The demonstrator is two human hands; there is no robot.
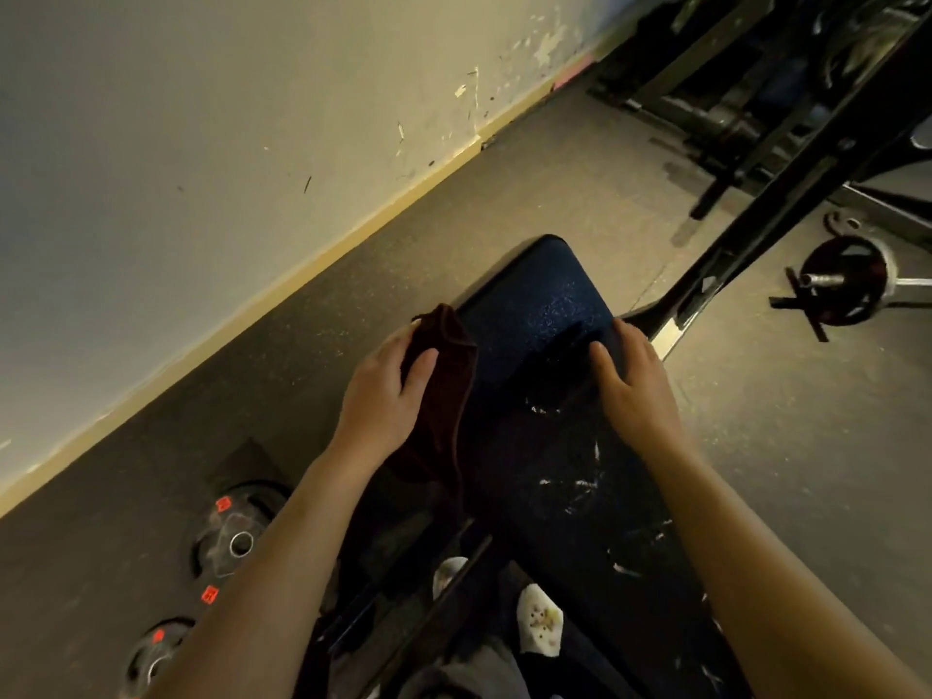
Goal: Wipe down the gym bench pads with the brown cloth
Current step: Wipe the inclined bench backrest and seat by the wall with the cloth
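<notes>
At the left edge of the bench, the brown cloth is held bunched in the left hand; grip is closed round it, thumb over the top fold, most of the cloth hanging below the grip along the pad's side. Right of that grip, across the pad, the right hand is laid on the opposite edge, fingers fairly straight, nothing pinched. The far pad beyond both grips looks cleaner; the near pad below the right grip is flecked with white marks. Judged: wiping barely started. Cloth is best flattened under the palm, not bunched, then drawn in overlapping strokes from the far end toward the body, bench steadied by the right hand. Weight plates are seen on the floor left of the left forearm.
</notes>
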